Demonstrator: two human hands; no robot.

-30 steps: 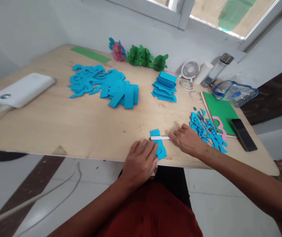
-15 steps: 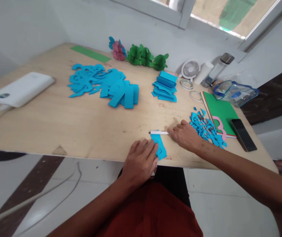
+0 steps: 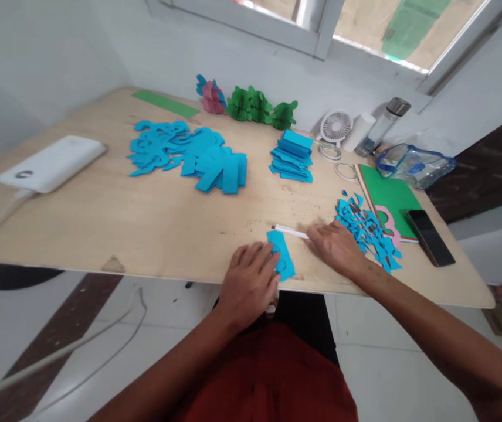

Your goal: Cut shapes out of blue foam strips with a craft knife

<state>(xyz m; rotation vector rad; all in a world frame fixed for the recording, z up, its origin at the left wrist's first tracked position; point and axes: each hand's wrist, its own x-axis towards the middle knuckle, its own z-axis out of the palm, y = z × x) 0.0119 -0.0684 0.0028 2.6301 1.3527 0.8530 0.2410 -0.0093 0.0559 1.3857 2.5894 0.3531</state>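
Near the front edge of the table lies a small blue paper strip [image 3: 282, 258] with a curved outline drawn on it. My left hand [image 3: 251, 278] rests flat on its left side, fingers stretched out, covering part of the strip. To the right, my right hand [image 3: 335, 246] is closed around one end of a white pen [image 3: 291, 232], whose dark tip points left, just beyond the strip's far end. Blue paper scraps [image 3: 367, 231] are heaped beside my right hand.
Farther back are blue cutouts [image 3: 158, 143], blue strips [image 3: 222, 170] and folded blue papers [image 3: 292, 158]. Green paper figures [image 3: 251, 105] line the wall. A phone [image 3: 431, 237], green sheets [image 3: 394, 199] and a small fan [image 3: 336, 126] stand or lie right; a power bank [image 3: 53, 164] lies left.
My right hand and the pen have shifted slightly right and away from me, so the pen no longer lies across the strip's far end. My left hand stays on the strip.
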